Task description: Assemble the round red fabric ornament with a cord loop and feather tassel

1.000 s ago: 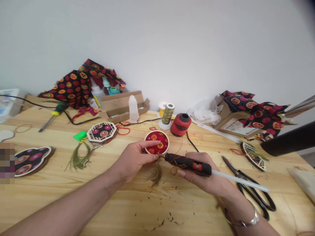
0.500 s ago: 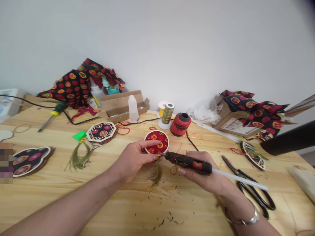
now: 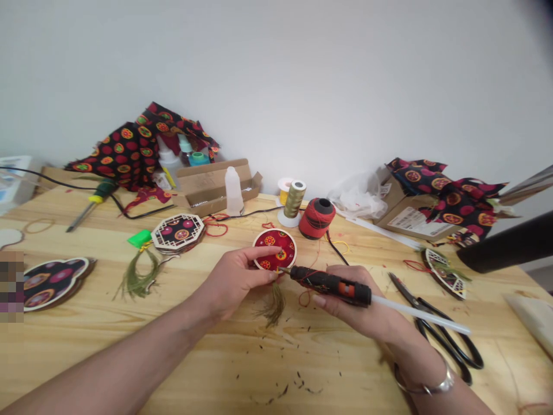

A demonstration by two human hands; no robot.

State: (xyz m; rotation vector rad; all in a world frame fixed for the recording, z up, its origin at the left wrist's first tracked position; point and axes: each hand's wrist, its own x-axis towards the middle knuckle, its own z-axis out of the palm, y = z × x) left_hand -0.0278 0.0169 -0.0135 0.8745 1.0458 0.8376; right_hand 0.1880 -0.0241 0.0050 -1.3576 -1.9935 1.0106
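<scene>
My left hand (image 3: 235, 279) pinches the near edge of a round red fabric-covered disc (image 3: 276, 246) lying on the wooden table (image 3: 276, 357). A green tassel (image 3: 273, 305) hangs from under those fingers. My right hand (image 3: 358, 305) is wrapped round a black glue gun (image 3: 330, 285) held level, its tip touching the disc's near edge beside my left thumb. A white glue stick (image 3: 421, 314) sticks out of the gun's back toward the right.
Black scissors (image 3: 444, 331) lie right of my right hand. A red thread spool (image 3: 317, 218) and an olive spool (image 3: 294, 199) stand behind the disc. An octagonal ornament (image 3: 178, 231), a cardboard box (image 3: 213, 187), patterned fabric (image 3: 138, 151) and a screwdriver (image 3: 88, 210) lie to the left.
The glue gun's tip has shifted slightly up and left against the disc's edge. My left hand has stayed in place.
</scene>
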